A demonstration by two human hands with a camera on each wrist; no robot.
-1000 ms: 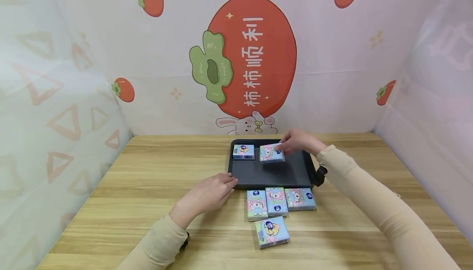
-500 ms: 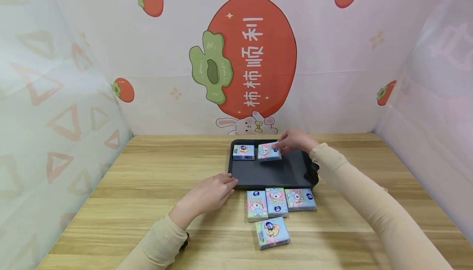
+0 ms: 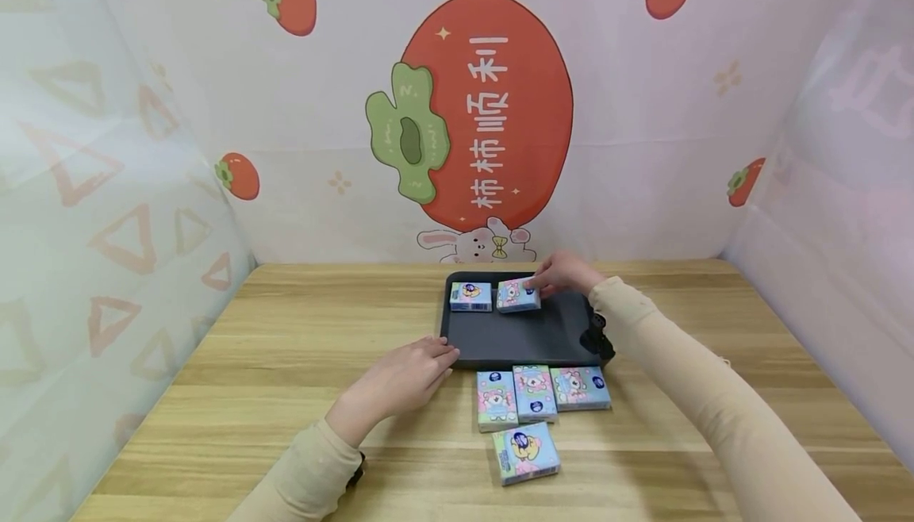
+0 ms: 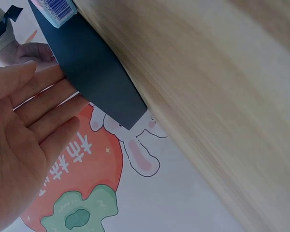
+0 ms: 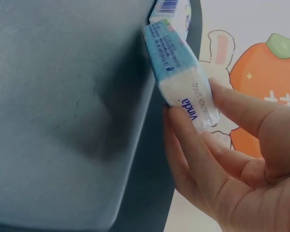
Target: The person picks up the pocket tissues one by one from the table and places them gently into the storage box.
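My right hand pinches a small blue-and-pink tissue pack by its right end, over the back of a dark grey tray. The right wrist view shows the thumb on one side of that tissue pack and fingers on the other, with a shadow on the tray. Another tissue pack lies in the tray's back left corner, just left of the held one. With fingers extended, my left hand touches the tray's front left corner; its palm shows in the left wrist view.
In front of the tray, three tissue packs lie side by side on the wooden table. One more tissue pack with a yellow duck lies nearer to me. A printed cloth wall stands behind the table.
My right hand has carried the held tissue pack slightly left, closer to the pack in the tray's corner. My left hand has stayed at the tray's corner.
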